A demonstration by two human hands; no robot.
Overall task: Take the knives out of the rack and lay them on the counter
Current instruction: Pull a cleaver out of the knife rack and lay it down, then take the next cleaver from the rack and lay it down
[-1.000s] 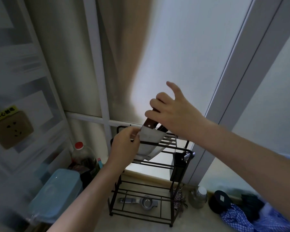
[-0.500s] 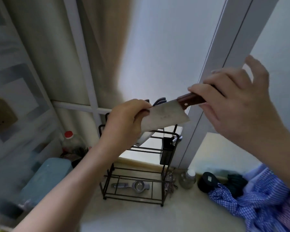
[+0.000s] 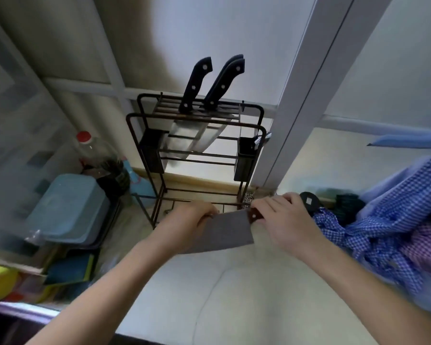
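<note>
Setting: kitchen corner, pale counter point(image 3: 234, 300) against a window frame and frosted panes.
Rack: dark wire rack point(image 3: 197, 155) standing at the back of the counter, small black cups hung on either side.
Knives in rack: two with black handles, left knife point(image 3: 195, 85) and right knife point(image 3: 224, 83), both upright and leaning a little, blades showing through the wires. The right handle looks doubled; whether a third knife sits behind it cannot be told.
Cleaver: broad blade with brown wooden handle point(image 3: 222, 231), out of the rack, held low in front of the rack base, blade nearly flat over the counter. Whether it touches the surface cannot be told.
Left hand: left hand point(image 3: 187, 220) closed on the far end of the blade.
Right hand: right hand point(image 3: 284, 217) curled round the wooden handle.
Left side: pale blue lidded box point(image 3: 67, 207), red-capped bottle point(image 3: 92, 150).
Right side: blue checked cloth point(image 3: 383, 220), bunched close to the cleaver's handle.
Step in hand: laying the first knife down, judged nearly done.
Next move: likely set the cleaver flat clear of the cloth, let go with both hands, then reach up to a black handle and draw it straight out of the slots, edge kept away from fingers.
</note>
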